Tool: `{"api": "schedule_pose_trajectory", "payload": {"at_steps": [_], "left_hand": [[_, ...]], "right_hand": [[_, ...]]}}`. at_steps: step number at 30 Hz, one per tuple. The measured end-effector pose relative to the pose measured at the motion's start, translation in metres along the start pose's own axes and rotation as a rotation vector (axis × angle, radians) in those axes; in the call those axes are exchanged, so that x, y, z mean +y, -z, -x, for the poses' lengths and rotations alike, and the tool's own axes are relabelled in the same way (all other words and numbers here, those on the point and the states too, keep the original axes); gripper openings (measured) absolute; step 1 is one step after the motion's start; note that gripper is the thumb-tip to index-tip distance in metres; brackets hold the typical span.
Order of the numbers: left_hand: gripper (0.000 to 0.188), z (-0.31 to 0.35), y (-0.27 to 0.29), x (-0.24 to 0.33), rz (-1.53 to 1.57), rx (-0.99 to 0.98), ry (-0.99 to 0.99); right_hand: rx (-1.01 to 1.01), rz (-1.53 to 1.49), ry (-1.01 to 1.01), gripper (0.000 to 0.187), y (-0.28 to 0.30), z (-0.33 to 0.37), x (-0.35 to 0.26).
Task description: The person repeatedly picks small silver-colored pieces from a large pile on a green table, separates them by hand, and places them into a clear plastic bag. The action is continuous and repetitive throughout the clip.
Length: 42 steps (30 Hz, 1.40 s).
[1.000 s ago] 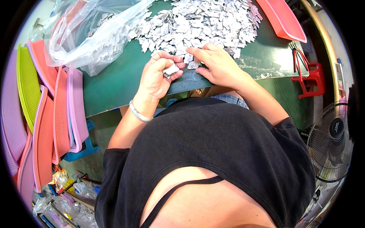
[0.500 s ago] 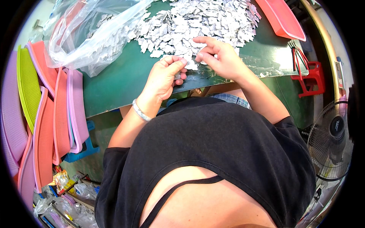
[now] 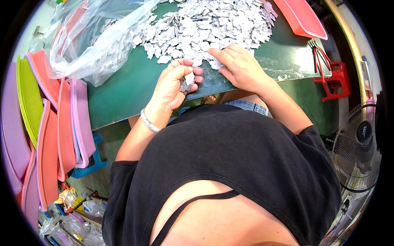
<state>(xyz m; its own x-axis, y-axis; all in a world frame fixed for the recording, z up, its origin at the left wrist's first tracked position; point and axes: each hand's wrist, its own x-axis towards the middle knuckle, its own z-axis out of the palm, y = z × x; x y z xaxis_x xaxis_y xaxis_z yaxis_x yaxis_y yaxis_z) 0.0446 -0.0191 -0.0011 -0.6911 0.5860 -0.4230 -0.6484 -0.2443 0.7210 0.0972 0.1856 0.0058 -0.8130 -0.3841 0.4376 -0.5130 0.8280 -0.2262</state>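
Near the table's front edge, my left hand is closed round a few small, flat, whitish irregular pieces, which show between the thumb and the curled fingers. To its right, my right hand lies low at the near rim of a big heap of similar pieces. Its index finger stretches toward the heap, with the thumb held apart below. A loose white piece lies by those fingertips; whether they touch it is hard to make out.
The green table carries a clear plastic bag of pieces at left and a red tray at far right. Red-handled pliers lie near a red stool. Stacked coloured baskets stand left; a fan stands right.
My left hand has turned, so the pieces inside it show more. My right hand has lowered to the heap's near rim, its fingers now pointing down at the pieces.
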Motion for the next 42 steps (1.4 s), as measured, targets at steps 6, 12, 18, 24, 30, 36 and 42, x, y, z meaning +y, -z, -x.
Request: {"api": "schedule_pose_trajectory", "payload": {"at_steps": [6,12,18,24,30,36,42], "left_hand": [[0.018,-0.002,-0.002,0.0,-0.062,-0.022,0.057],[0.016,-0.003,-0.004,-0.001,-0.096,-0.009,0.052],[0.015,-0.002,-0.004,-0.001,-0.111,0.008,0.063],[0.014,-0.001,-0.012,-0.002,-0.155,0.012,0.045],[0.008,-0.008,-0.011,-0.011,-0.123,0.003,-0.007],[0.011,-0.005,-0.007,-0.007,-0.014,-0.007,-0.009],[0.021,-0.003,-0.009,-0.003,-0.039,-0.009,0.003]], "right_hand": [[0.051,0.068,0.068,0.053,-0.009,0.002,0.004],[-0.036,0.041,0.067,0.044,0.0,0.0,0.004],[-0.019,-0.058,0.073,0.047,0.002,0.001,0.004],[0.028,-0.397,-0.275,0.043,-0.001,0.001,-0.003],[0.067,-0.426,-0.285,0.046,0.001,-0.007,-0.006],[0.125,0.078,-0.027,0.047,-0.009,-0.004,0.001],[0.143,-0.171,-0.272,0.042,-0.011,-0.007,0.002]]}}
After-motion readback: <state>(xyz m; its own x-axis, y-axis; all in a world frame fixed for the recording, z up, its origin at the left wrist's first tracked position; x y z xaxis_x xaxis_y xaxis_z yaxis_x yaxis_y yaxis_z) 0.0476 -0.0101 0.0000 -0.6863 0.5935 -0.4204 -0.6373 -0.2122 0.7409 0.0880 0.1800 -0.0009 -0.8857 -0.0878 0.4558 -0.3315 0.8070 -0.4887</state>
